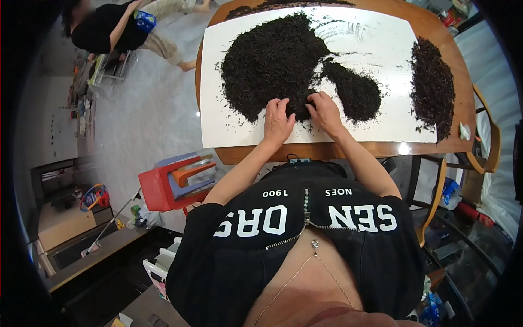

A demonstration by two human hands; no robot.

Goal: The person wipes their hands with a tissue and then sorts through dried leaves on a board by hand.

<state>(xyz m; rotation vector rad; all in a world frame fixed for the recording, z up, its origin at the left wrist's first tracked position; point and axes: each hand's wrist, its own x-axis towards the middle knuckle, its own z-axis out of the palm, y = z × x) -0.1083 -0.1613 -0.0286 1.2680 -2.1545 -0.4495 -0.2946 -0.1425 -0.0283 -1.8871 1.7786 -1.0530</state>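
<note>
A large heap of dark, shredded dried leaves, looking like tea leaves (267, 60), covers much of the white board (389, 128). My left hand (279, 121) rests at the near edge of the heap, its bent fingers apart and their tips against the leaves. Just to its right, my right hand (325, 113) is curled, with thumb and fingers closed around some dark leaves at the heap's edge. A smaller leaf pile (357, 92) lies right of that hand. What sits beneath the fingertips is partly hidden.
The board lies on a wooden table (463, 65). A coarser, browner leaf pile (433, 90) spreads along its right edge, near a crumpled white tissue (464, 131). Stacked plastic stools (158, 188) stand left, a wooden chair (493, 133) right. Another person (109, 30) sits at upper left.
</note>
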